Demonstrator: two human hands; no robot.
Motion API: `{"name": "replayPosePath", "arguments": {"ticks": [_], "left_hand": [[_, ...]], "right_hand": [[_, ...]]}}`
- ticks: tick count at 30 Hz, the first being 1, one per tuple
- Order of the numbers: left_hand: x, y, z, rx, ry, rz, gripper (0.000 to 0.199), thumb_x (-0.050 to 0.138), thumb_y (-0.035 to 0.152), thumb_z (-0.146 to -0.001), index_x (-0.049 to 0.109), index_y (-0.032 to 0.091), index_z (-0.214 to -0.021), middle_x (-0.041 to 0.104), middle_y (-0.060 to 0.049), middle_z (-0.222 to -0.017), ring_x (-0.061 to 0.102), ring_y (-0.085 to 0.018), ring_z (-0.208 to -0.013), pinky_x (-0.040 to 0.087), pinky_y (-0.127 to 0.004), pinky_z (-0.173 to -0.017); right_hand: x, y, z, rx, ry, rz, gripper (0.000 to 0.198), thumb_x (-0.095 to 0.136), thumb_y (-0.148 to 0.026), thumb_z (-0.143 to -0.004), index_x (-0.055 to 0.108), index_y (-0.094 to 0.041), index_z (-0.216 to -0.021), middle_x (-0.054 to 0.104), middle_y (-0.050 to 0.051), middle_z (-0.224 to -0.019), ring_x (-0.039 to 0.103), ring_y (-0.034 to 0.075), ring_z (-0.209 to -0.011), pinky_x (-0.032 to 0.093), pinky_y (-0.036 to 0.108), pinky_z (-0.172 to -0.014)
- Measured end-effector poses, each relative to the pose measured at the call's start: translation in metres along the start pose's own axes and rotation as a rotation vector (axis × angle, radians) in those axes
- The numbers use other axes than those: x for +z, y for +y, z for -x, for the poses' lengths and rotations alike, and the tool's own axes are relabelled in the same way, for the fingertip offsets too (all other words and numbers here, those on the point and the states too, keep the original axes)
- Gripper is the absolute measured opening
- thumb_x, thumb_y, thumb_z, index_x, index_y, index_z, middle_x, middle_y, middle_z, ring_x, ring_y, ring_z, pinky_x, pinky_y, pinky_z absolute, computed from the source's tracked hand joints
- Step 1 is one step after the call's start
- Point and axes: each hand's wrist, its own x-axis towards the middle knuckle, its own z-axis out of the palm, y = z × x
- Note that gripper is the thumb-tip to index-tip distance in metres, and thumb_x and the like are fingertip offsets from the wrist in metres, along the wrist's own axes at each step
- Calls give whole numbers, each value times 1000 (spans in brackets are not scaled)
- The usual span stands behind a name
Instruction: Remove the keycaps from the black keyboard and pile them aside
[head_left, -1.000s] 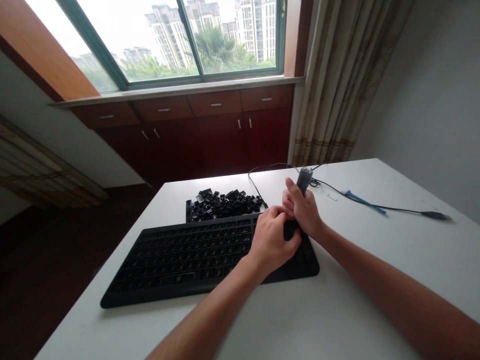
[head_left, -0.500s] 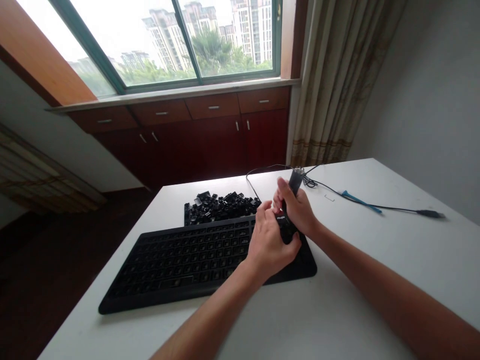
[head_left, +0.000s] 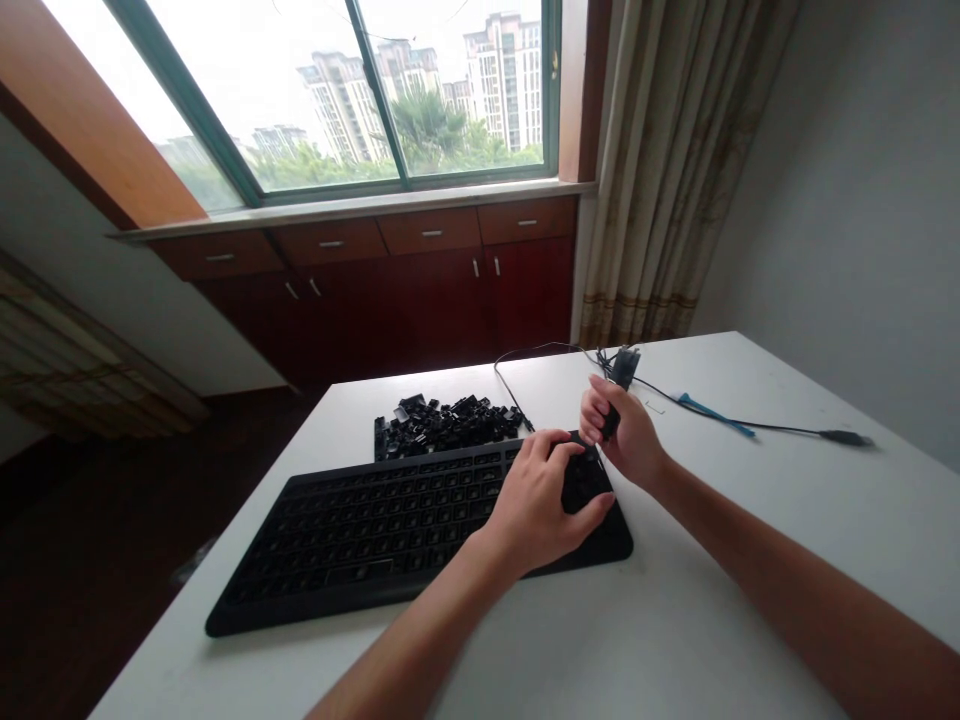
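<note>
A black keyboard [head_left: 375, 535] lies on the white table, most of its key positions bare of keycaps. Resting on its right part is my left hand [head_left: 544, 495], fingers and thumb spread apart. My right hand [head_left: 626, 435] is closed in a fist around a dark stick-like tool [head_left: 624, 366], held just above the keyboard's upper right corner. The tool's wide upper end sticks up past my fingers; its exact kind is unclear. Behind the keyboard sits a heap of loose black keycaps [head_left: 454, 425].
A thin black cable [head_left: 742, 416] runs over the back right of the table [head_left: 720, 560] to a plug [head_left: 847, 438]. Near it lie a blue strip [head_left: 716, 413] and a small bent wire [head_left: 655, 407]. Red cabinets [head_left: 405, 310] stand below the window.
My right hand, with the dark tool, has moved right and away from my left hand. My left hand remains on the keyboard's right part. The view has tilted slightly up.
</note>
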Motion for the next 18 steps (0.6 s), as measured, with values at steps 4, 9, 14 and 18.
{"name": "replayPosePath", "arguments": {"ticks": [4,9,14,18], "left_hand": [[0,2,-1,-2,-9,-17,45,72,42,-86,61,23,-126,56,-11,-137,50,-32,-133,43,-50,-116],[2,1,-3,-16,1,-25,50,73,43,-84,58,21,-126,56,-12,-137,50,-32,-131,42,-51,-116],[0,1,-4,-9,-18,-25,47,72,42,-84,58,22,-124,55,-12,-138,49,-33,-132,43,-51,-115],[0,1,-4,1,-23,-16,51,71,41,-85,55,21,-128,56,-12,-135,50,-32,-129,42,-50,-114]], "right_hand": [[-9,4,3,79,-94,-6,52,70,-36,-87,37,-22,-50,35,-8,-44,29,6,-34,22,24,-36],[-10,11,7,-15,-30,-21,57,68,-31,-87,30,-23,-46,25,-9,-38,20,6,-32,13,26,-35],[-10,12,8,-21,-90,-9,57,65,-32,-88,28,-22,-46,25,-9,-39,18,5,-35,14,23,-37],[-11,5,0,163,-306,28,51,68,-32,-79,33,-23,-42,30,-7,-36,23,6,-32,15,24,-35]]}}
